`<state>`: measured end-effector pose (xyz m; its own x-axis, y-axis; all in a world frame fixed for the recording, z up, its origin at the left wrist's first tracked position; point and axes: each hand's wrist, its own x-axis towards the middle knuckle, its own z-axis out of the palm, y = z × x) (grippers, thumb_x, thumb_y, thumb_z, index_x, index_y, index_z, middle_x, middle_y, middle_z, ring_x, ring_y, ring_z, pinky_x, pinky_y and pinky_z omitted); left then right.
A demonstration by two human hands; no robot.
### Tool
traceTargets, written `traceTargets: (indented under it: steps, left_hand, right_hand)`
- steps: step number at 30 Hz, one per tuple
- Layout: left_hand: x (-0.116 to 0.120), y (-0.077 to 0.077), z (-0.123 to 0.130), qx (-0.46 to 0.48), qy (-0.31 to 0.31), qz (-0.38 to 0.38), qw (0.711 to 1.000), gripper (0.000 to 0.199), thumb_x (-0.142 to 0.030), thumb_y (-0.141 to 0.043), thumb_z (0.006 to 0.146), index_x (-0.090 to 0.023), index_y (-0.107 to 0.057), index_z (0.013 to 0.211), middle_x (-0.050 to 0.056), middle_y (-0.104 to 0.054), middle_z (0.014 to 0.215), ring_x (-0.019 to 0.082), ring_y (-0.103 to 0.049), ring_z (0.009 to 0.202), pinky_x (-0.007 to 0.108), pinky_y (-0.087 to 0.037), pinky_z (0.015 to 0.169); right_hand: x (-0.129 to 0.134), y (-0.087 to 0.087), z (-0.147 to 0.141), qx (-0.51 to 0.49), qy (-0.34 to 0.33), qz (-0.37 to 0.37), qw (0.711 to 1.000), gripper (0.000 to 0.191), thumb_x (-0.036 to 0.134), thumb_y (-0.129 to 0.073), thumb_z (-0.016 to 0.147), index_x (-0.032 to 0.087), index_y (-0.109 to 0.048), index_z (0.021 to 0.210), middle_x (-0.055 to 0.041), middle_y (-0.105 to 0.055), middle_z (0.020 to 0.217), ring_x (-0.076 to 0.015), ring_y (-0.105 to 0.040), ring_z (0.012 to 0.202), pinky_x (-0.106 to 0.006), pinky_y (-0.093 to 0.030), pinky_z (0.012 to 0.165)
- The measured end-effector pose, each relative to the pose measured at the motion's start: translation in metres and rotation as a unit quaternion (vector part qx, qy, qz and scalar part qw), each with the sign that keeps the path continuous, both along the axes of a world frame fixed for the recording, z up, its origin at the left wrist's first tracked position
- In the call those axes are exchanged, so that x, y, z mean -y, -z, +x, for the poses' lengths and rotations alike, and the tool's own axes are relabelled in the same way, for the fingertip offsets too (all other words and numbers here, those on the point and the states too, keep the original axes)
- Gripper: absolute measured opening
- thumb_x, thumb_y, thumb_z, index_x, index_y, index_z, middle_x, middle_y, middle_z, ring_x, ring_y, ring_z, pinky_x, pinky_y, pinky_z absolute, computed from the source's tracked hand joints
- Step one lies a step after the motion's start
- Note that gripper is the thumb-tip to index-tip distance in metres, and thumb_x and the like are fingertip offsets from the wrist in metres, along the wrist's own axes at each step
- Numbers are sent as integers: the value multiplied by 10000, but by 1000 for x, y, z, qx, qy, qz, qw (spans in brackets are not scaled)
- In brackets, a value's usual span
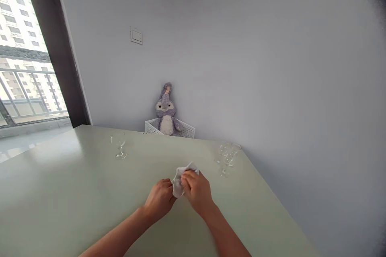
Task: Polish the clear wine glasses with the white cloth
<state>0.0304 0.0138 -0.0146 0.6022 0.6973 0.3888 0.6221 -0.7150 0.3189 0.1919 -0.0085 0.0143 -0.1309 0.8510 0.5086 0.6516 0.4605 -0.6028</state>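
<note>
Above the pale green table, my right hand grips a white cloth with curled fingers. Just left of the cloth is my left hand, its fingers closed round something mostly hidden behind the hand and cloth; I cannot make out what it is. One clear stemmed glass stands upright at the back left of the table. Several similar clear glasses are grouped at the back right.
A purple plush rabbit sits in a white perforated basket behind the table's back edge. A grey wall with a light switch rises behind. At the far left is a window with a railing outside.
</note>
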Motion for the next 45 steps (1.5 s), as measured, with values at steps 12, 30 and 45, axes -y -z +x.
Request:
traceTargets:
  steps: [12,30,45]
  left_hand:
    - [6,12,16,175,-107,-118,972,258,-354,-406,835,-229,-547,1011,19,-535,842,117,-526,621,235,-417,573]
    - [-8,-5,-4,405,54,-470,782,487,-382,-452,811,-213,-383,1263,86,-535,1175,215,-495,1071,376,-377,905]
    - [-15,-5,0,612,44,-383,690,501,-372,-630,708,-253,-395,1133,97,-481,1238,254,-488,1115,418,-397,926]
  right_hand:
    - [-13,27,-19,-692,13,-216,689,323,493,-550,694,201,-604,823,-25,-640,791,-193,-573,746,-279,-435,567]
    - [-3,42,-26,-407,-67,-230,882,333,451,-591,699,134,-587,802,-5,-547,657,-127,-469,604,-238,-359,562]
    - [-8,37,-15,-521,15,-243,818,372,548,-568,670,184,-548,742,-1,-541,654,-145,-470,594,-241,-368,533]
